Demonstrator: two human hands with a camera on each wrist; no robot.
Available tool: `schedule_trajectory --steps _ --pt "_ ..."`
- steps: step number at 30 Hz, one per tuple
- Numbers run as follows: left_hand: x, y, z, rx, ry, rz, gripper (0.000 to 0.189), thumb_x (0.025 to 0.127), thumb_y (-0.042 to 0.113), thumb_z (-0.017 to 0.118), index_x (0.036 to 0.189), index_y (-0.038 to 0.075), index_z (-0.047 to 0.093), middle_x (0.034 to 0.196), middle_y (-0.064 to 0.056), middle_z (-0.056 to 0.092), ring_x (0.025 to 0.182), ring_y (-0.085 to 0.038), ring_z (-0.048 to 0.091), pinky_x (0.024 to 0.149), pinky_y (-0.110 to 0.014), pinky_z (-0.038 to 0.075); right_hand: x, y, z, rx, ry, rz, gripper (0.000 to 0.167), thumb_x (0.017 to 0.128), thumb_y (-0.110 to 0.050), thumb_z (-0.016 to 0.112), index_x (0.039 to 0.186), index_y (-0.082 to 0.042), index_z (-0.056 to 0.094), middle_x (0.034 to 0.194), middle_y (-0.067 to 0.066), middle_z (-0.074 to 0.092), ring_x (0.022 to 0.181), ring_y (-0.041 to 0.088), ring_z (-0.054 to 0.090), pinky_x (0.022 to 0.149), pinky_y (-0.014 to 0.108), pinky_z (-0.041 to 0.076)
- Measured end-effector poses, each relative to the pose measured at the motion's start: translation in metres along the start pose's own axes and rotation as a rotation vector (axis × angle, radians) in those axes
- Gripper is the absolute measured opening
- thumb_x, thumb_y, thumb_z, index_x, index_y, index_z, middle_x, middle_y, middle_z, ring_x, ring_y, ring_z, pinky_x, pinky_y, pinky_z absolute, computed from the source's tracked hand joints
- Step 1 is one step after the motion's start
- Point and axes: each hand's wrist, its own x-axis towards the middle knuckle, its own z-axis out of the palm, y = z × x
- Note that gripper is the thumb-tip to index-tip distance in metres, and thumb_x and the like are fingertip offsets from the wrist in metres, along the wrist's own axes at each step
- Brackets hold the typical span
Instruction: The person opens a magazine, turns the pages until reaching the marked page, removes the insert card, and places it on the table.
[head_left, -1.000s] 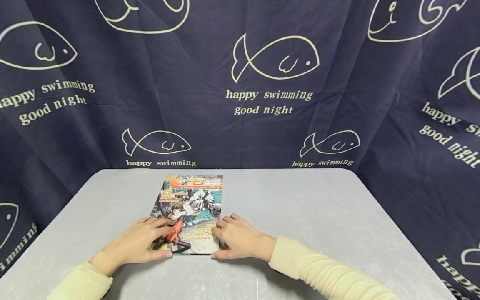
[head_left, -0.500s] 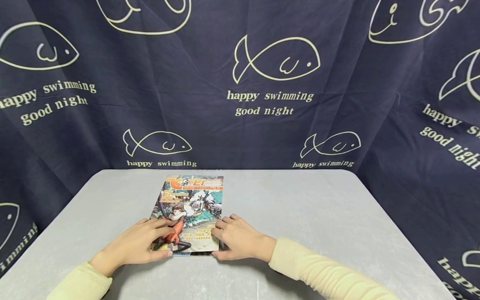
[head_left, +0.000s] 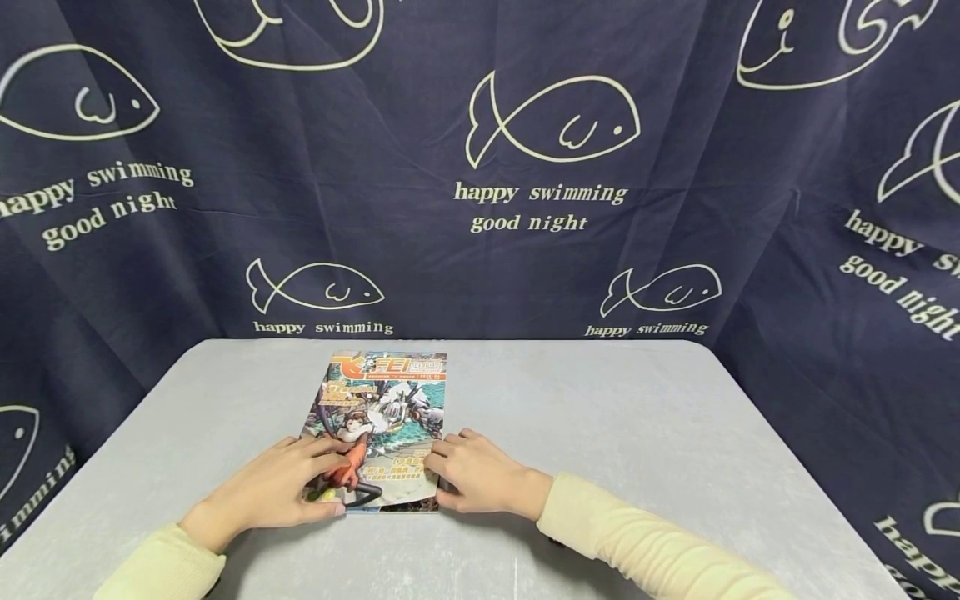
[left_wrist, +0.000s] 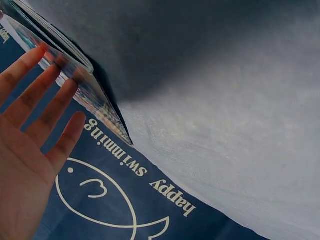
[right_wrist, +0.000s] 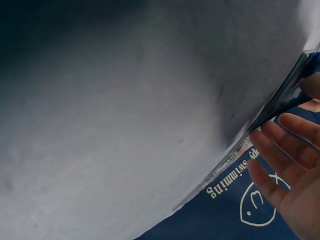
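In the head view a magazine [head_left: 390, 417] with a colourful illustrated cover lies flat on the grey table. My left hand [head_left: 273, 483] rests over its lower left part, straight fingers on the cover and thumb along the near edge. The left wrist view shows those fingers [left_wrist: 50, 112] spread against the magazine [left_wrist: 107, 112]. At the lower right corner my right hand [head_left: 483, 475] holds the cover's edge, thumb low and fingers above. The cover stands slightly raised there, baring a dark page [head_left: 408, 505]. In the right wrist view the thumb [right_wrist: 311, 85] reaches into that gap.
The grey table [head_left: 592, 417] spreads out around the magazine. Behind it and along the sides hangs a dark blue curtain [head_left: 525, 275] printed with white fish and lettering. Both forearms wear pale yellow sleeves [head_left: 637, 533].
The cover's near right corner has lifted from the page under it, showing a dark strip. My right thumb has shifted slightly rightward and up at that corner; the left hand stays put.
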Motion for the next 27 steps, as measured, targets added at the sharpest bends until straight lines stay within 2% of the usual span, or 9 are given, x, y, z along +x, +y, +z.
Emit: schedule_trajectory --steps 9,15,27 --pt "0.0007 0.0034 -0.0021 0.035 -0.004 0.006 0.057 0.071 0.068 0.058 0.104 0.022 0.066 0.114 0.001 0.061 0.101 -0.022 0.058 0.084 -0.046 0.045 0.0034 0.0017 -0.0033 0.062 0.015 0.058 0.019 0.082 -0.034 0.058 0.094 -0.019 0.06 0.081 -0.011 0.058 0.072 0.003 0.053 0.064 0.018 0.038" --pt "0.0007 0.0025 0.0004 0.052 0.031 0.028 0.057 0.07 0.069 0.058 0.103 0.023 0.066 0.11 0.003 0.062 0.098 -0.02 0.059 0.082 -0.044 0.046 0.0048 0.0015 -0.005 0.088 0.029 0.091 0.017 0.083 -0.032 0.056 0.093 -0.019 0.062 0.081 -0.011 0.058 0.073 0.003 0.054 0.065 0.018 0.038" --pt "0.0011 -0.0004 0.0043 0.053 0.094 0.081 0.039 0.071 0.055 0.067 0.097 0.026 0.066 0.1 0.011 0.061 0.089 -0.011 0.058 0.077 -0.035 0.047 0.0053 0.0017 -0.0071 0.11 0.028 0.129 0.02 0.084 -0.032 0.054 0.096 -0.018 0.062 0.084 -0.009 0.06 0.076 0.005 0.055 0.068 0.021 0.041"
